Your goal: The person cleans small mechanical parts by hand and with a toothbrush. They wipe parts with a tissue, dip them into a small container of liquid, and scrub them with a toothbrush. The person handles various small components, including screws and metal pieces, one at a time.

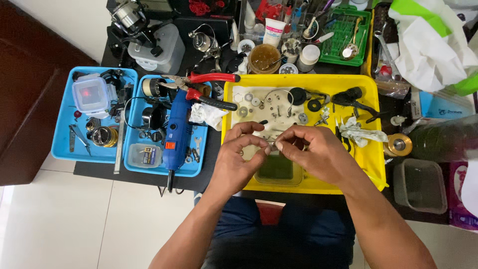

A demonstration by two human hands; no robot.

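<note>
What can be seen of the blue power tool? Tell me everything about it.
The blue power tool is a slim, plastic-looking rotary tool with an orange patch on its body and a dark nose pointing toward the person. It lies lengthwise in the right-hand blue tray, its tip overhanging the tray's near edge. Red-handled pliers lie across its far end. Neither hand touches it.

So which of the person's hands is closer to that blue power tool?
The left. The left hand sits just right of the blue power tool in the picture, at the yellow tray's near edge. The right hand is farther off, over the tray's middle.
</note>
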